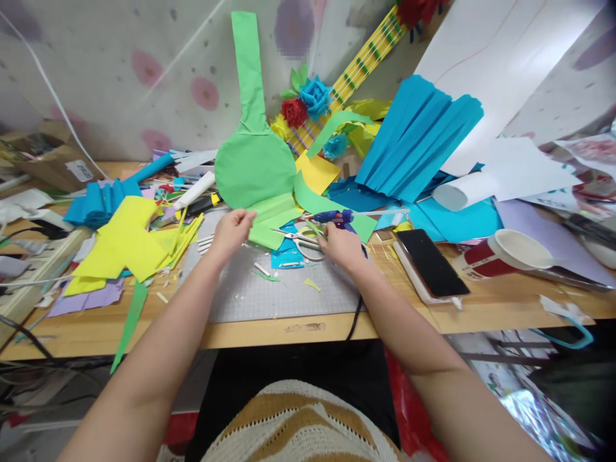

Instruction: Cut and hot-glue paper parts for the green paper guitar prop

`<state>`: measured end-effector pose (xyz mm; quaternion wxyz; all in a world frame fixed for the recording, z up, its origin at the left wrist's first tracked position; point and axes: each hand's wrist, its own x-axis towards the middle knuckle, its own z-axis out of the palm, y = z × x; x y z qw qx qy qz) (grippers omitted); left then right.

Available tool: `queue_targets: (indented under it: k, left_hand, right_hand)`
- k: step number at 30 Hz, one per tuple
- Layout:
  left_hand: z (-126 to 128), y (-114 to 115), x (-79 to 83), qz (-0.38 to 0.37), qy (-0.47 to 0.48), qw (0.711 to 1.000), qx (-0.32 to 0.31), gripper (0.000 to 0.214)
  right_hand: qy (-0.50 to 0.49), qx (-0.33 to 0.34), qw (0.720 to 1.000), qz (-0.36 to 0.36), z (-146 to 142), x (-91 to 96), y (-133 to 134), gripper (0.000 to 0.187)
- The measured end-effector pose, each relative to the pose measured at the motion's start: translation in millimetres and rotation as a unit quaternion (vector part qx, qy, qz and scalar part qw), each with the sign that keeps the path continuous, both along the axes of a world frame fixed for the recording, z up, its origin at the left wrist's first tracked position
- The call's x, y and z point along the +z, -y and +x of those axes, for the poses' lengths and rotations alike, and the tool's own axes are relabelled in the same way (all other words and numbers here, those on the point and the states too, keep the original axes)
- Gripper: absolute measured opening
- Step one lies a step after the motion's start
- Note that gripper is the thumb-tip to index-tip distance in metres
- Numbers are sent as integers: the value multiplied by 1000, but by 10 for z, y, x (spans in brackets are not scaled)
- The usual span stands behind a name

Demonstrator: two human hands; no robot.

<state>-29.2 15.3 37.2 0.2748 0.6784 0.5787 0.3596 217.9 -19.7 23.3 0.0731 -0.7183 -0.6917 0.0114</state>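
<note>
My left hand is closed in a pinch at the left edge of a creased green paper. That paper lies below a round green paper shape with a long upright neck, leaning at the back. My right hand is closed, and a narrow green paper strip shows at its fingertips. Scissors with pale handles lie beside and partly under the right fingers. Just behind that hand rests a blue glue gun. A blue paper piece lies under the scissors.
A grey cutting mat with paper scraps lies in front. Yellow paper and a power strip are at left. On the right are a phone, a paper cup and pleated blue paper. A yellow paper guitar neck leans behind.
</note>
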Motion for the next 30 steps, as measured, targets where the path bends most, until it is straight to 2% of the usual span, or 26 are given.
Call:
queue_targets:
  k: [1,3,5,7,11,13,15,19,21,23,25,27,30]
  left_hand:
    - [-5,45,12,-20,-20,998,-56,28]
    - [-36,146,18,-54,-83,975,-197,20]
    - [-80,239,-3,-62,-152,945,-282,21]
    - [-113,302,-42,-56,-196,923,-327,21]
    - [-112,345,-100,-42,-217,906,-361,19]
    - [-121,344,-87,-36,-215,911,-349,19]
    - [-186,321,-42,-41,-217,928,-302,19]
    - [-525,170,63,-79,-234,958,-143,26]
    - [-733,62,80,-84,-262,960,-54,29]
    - [-902,-23,64,-74,-295,953,-9,29]
    - [-1012,-61,28,-89,-338,937,0,29]
    - [-1070,-55,-7,-101,-381,919,-9,41]
    - [-1101,-25,-34,-106,-421,900,-24,53]
  right_hand:
    - [-15,28,999,8,-9,31,11,28]
    - [-61,130,990,2,-45,89,37,22]
    - [-103,247,963,-30,-104,117,63,16]
    - [-112,323,938,-55,-177,103,84,13]
    - [-82,365,926,-55,-283,31,105,13]
    - [-85,364,926,-54,-288,29,109,12]
    - [-107,352,928,-63,-269,58,110,13]
    - [-180,304,932,-78,-291,131,76,13]
    - [-214,283,933,-66,-409,132,30,13]
    - [-227,266,936,-43,-613,104,-32,13]
    - [-215,266,940,-22,-866,60,-102,12]
    - [-199,268,943,-10,-1102,12,-173,11]
    - [-195,267,943,27,-1290,-49,-285,21]
